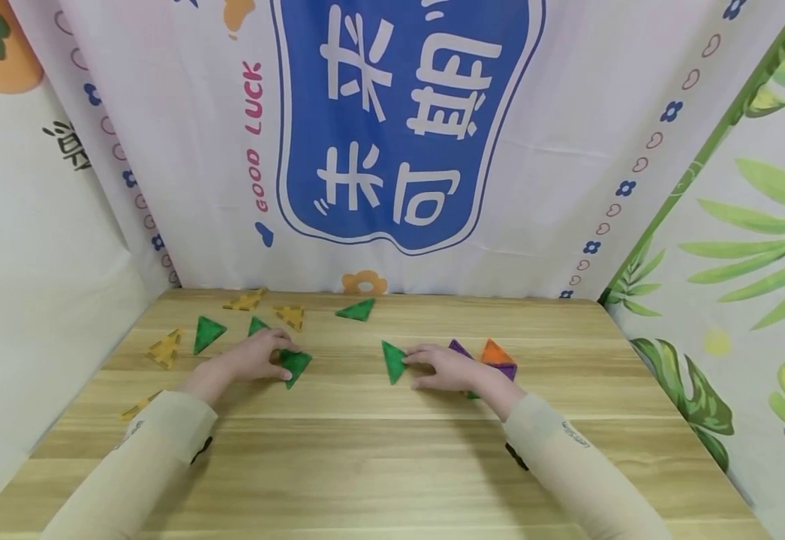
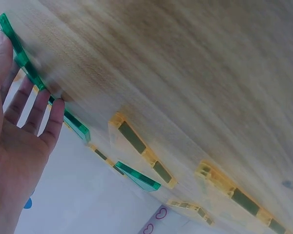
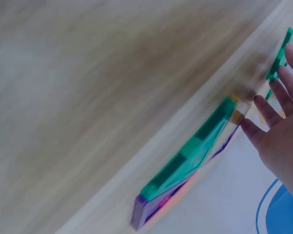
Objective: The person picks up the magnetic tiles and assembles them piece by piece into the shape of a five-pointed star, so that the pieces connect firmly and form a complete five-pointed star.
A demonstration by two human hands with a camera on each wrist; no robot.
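Note:
My left hand (image 1: pixel 257 355) pinches a green triangular tile (image 1: pixel 296 366) between thumb and fingers at the left middle of the table. In the left wrist view, this tile (image 2: pixel 27 63) stands at the fingertips. Another green triangle (image 1: pixel 257 325) lies just behind the hand, partly hidden by it. To the right, my right hand (image 1: pixel 448 369) touches the right corner of a green triangle (image 1: pixel 393 361) with nearly straight fingers. Under and beside that wrist sits a cluster with an orange triangle (image 1: pixel 497 352), purple-edged tiles (image 1: pixel 506 370) and a green tile (image 3: pixel 190 151), partly covered by the forearm.
Several yellow triangles (image 1: pixel 166 349) and a green one (image 1: pixel 209 334) are scattered on the table's left side. Toward the back edge lies another green triangle (image 1: pixel 357 310). A printed cloth (image 1: pixel 534 255) hangs behind the wooden table (image 1: pixel 365 465), with patterned walls on both sides.

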